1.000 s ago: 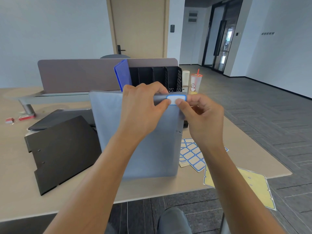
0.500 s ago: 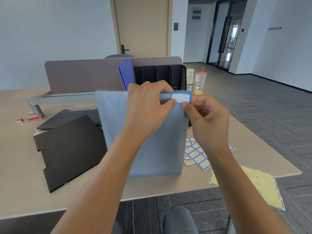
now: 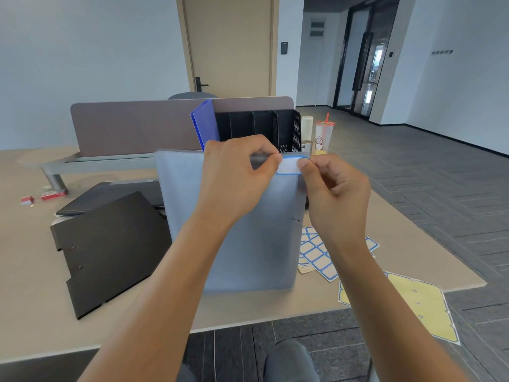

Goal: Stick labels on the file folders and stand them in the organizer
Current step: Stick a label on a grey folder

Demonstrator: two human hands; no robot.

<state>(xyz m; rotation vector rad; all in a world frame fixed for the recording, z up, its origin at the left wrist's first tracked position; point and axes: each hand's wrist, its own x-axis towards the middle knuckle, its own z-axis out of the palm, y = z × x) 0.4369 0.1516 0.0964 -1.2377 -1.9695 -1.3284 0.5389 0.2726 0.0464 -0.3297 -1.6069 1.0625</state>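
Left hand (image 3: 237,172) grips top edge of upright grey plastic file folder (image 3: 234,244) near desk's front edge. Right hand (image 3: 334,188) fingertips press white blue-bordered rectangular label (image 3: 289,166) onto its top right corner.

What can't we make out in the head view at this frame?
- Label: its ends lie under the fingertips of the left hand and right hand, so how far it is stuck cannot be told.
- Organizer: lower part hidden behind the grey folder.
- Label sheet: part behind the right forearm.
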